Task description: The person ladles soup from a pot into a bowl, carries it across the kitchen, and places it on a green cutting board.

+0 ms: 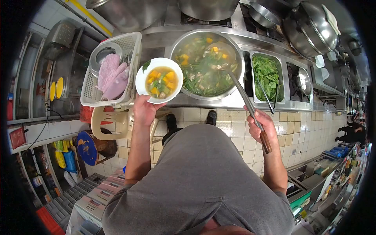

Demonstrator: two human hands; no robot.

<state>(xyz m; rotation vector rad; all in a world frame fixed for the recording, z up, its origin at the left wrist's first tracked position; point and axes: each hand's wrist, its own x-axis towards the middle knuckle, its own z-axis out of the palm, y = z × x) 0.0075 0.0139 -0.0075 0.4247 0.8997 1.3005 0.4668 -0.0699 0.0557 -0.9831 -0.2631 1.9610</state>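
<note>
At about nine o'clock sits a white plastic basket [131, 43] with a round metal tin [102, 53] and pink cloths [111, 76] inside. Just beside it, at about ten o'clock, the left hand [144, 110] is wrapped round the near edge of a round white bowl of yellow-and-green soup [159, 80], with the fingers tucked under it. The bowl looks full, so it is likely heavy, hot and quick to spill. It is best held flat, from under the rim. It would break if dropped.

At twelve o'clock is a big round metal pot of steamy soup [206, 64]. A long metal ladle with a brown wooden handle [250, 109] dips into it. At three o'clock the right hand [261, 127] is closed tight round the handle. The ladle looks stiff, and the wooden end is likely the cool place to grip. Further right is a metal tray of green leaves [268, 76].
</note>
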